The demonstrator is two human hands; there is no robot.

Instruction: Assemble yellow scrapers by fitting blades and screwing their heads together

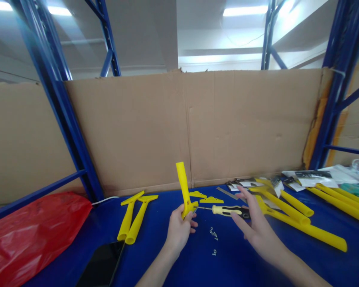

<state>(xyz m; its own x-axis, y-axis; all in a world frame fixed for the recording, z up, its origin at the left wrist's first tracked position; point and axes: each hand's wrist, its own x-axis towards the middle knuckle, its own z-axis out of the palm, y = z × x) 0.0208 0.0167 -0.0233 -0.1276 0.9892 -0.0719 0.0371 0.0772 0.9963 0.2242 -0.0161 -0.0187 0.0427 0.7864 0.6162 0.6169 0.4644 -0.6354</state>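
At lower centre of the frame, clamping a yellow handle (183,187) nearly upright in the left hand (179,228), with a screwdriver (224,210) pointing into its head. Just right, spreading the right hand (258,228) open around the screwdriver's black end; cannot tell whether touching. At lower left, near two more yellow handles (138,219), a black phone (103,261).

The left hand (179,228) grips a yellow scraper handle (184,185) with its tube upward, while the right hand (254,223), fingers spread, is at the black end of a screwdriver (227,210) whose tip meets the handle's head, small screws and nuts (213,234) lying on the blue tabletop (194,265) below.
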